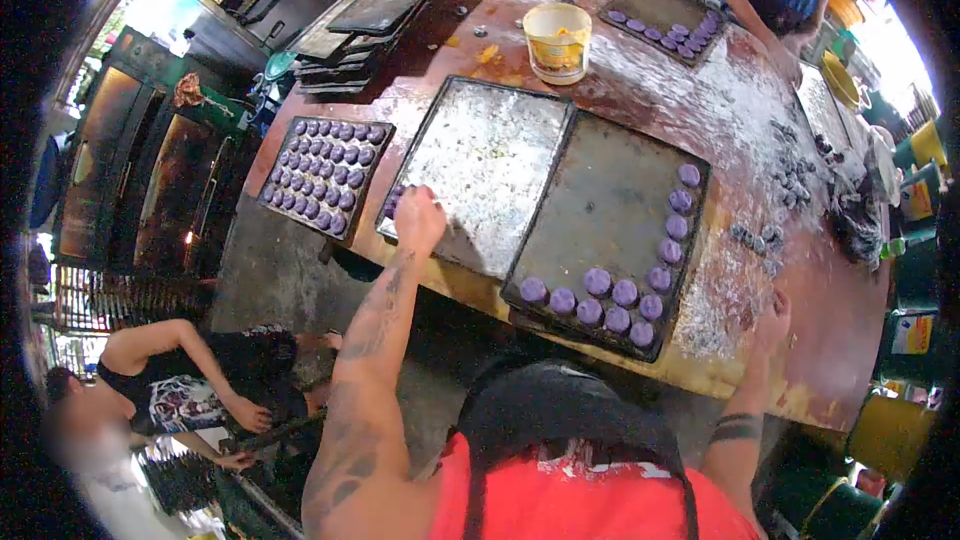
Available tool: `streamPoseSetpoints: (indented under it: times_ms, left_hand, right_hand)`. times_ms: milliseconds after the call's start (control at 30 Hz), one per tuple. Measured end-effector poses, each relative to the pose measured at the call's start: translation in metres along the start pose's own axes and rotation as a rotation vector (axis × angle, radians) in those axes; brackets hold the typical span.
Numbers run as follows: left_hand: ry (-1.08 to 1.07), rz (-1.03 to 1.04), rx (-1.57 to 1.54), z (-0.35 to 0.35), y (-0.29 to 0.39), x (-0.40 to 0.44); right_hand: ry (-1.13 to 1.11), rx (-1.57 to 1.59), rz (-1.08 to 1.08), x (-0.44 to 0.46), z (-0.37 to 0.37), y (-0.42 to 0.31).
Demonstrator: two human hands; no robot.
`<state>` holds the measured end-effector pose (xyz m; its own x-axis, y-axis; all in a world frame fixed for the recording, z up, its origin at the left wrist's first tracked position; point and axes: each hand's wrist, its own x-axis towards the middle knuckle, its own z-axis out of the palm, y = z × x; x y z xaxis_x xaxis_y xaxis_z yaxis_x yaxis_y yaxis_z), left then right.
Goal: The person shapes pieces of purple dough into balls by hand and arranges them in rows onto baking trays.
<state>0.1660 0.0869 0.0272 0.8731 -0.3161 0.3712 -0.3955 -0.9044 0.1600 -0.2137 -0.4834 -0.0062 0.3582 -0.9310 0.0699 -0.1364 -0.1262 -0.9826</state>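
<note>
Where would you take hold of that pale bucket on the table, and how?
Probably with one hand on each side of the bucket, just under its rim. It stands upright and its round wall seems to widen toward the top, which should help stop slipping; the tray sits close in front.

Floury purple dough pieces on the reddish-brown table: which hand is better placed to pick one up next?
Right, probably: the right hand is close to the dough pieces, while the left hand is farther, at the flat silvery metal tray.
</note>
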Motion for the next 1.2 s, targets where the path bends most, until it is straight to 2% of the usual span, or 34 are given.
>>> streamPoseSetpoints:
  times_ms: [33, 133, 167, 200, 267, 300, 333, 367, 400, 433, 467, 500, 533, 600, 633, 700, 767, 833, 900, 933, 967, 1033, 1067, 1133, 1200]
  left_hand:
    - [-0.014, -0.166, 0.116, -0.014, 0.008, 0.008]
    - [-0.171, -0.168, 0.147, 0.022, -0.04, 0.015]
    - [-0.147, -0.155, 0.234, 0.025, -0.034, 0.018]
    - [-0.106, -0.166, 0.075, 0.025, -0.024, 0.018]
    - [-0.021, -0.176, -0.242, 0.019, 0.006, 0.021]
    - [-0.165, -0.431, -0.582, 0.016, 0.034, 0.023]
    - [-0.188, -0.479, -0.904, 0.047, 0.046, 0.014]
    - [-0.225, -0.561, -1.515, 0.05, 0.075, 0.001]
    - [-0.292, -0.641, -1.634, 0.0, 0.126, -0.001]
    - [-0.47, -0.619, -1.598, -0.033, 0.155, -0.004]
    - [-0.52, -0.707, -1.631, -0.04, 0.179, -0.007]
    - [-0.607, -0.634, -1.598, -0.044, 0.189, -0.009]
    - [-0.683, -0.562, -1.563, -0.047, 0.198, -0.011]
    - [-0.709, -0.486, -1.768, -0.047, 0.209, -0.02]
    - [-0.723, -0.448, -1.869, -0.048, 0.214, -0.023]
    - [-0.761, -0.46, -1.822, -0.053, 0.22, -0.022]
    - [-0.782, -0.457, -1.806, -0.064, 0.223, -0.02]
    - [-0.792, -0.294, -1.737, -0.074, 0.229, -0.013]
    - [-0.736, -0.179, -1.7, -0.071, 0.234, -0.01]
    - [-0.76, -0.251, -1.789, -0.068, 0.238, -0.011]
    - [-0.781, -0.322, -1.876, -0.065, 0.245, -0.009]
    - [-0.891, -0.472, -2.02, -0.076, 0.255, -0.003]
    - [-0.857, -0.446, -1.898, -0.087, 0.256, 0.003]
    - [-0.791, -0.396, -1.653, -0.103, 0.256, 0.012]
    - [-0.525, -0.183, -1.513, -0.087, 0.256, 0.009]
  right_hand:
    - [-0.024, -0.195, -0.044, -0.01, -0.001, 0.005]
    - [-0.065, -0.797, -0.172, -0.049, 0.002, 0.041]
    - [-0.073, -1.004, -0.212, -0.06, 0.001, 0.051]
    - [-0.078, -1.213, -0.251, -0.068, 0.0, 0.057]
    - [-0.44, -0.824, -0.355, -0.104, 0.04, -0.003]
    - [-0.49, -0.617, -0.225, -0.116, 0.076, -0.023]
    - [-0.517, -0.396, -0.087, -0.128, 0.113, -0.044]
    - [-0.52, -0.191, 0.047, -0.14, 0.149, -0.064]
    - [-0.612, -0.203, -0.025, -0.158, 0.174, -0.144]
    - [-0.703, -0.219, -0.099, -0.169, 0.191, -0.188]
    - [-0.729, -0.144, -0.168, -0.173, 0.207, -0.19]
    - [-0.761, -0.073, -0.239, -0.173, 0.217, -0.188]
    - [-0.736, -0.151, -0.395, -0.171, 0.224, -0.189]
    - [-0.685, -0.303, -0.704, -0.168, 0.235, -0.192]
    - [-0.636, -0.329, -0.746, -0.173, 0.238, -0.189]
    - [-0.553, -0.378, -0.843, -0.181, 0.237, -0.19]
    - [-0.572, -0.306, -0.69, -0.183, 0.223, -0.202]
    - [-0.591, -0.27, -0.469, -0.175, 0.211, -0.219]
    - [-0.757, -0.17, -0.324, -0.152, 0.204, -0.208]
    - [-0.83, -0.115, -0.244, -0.148, 0.203, -0.203]
    - [-0.85, 0.074, -0.043, -0.145, 0.204, -0.199]
    - [-0.716, 0.332, 0.127, -0.142, 0.208, -0.203]
    - [-0.644, 0.457, 0.217, -0.143, 0.209, -0.203]
    - [-0.635, 0.585, 0.193, -0.156, 0.217, -0.204]
    - [-0.597, 0.64, 0.202, -0.165, 0.218, -0.217]
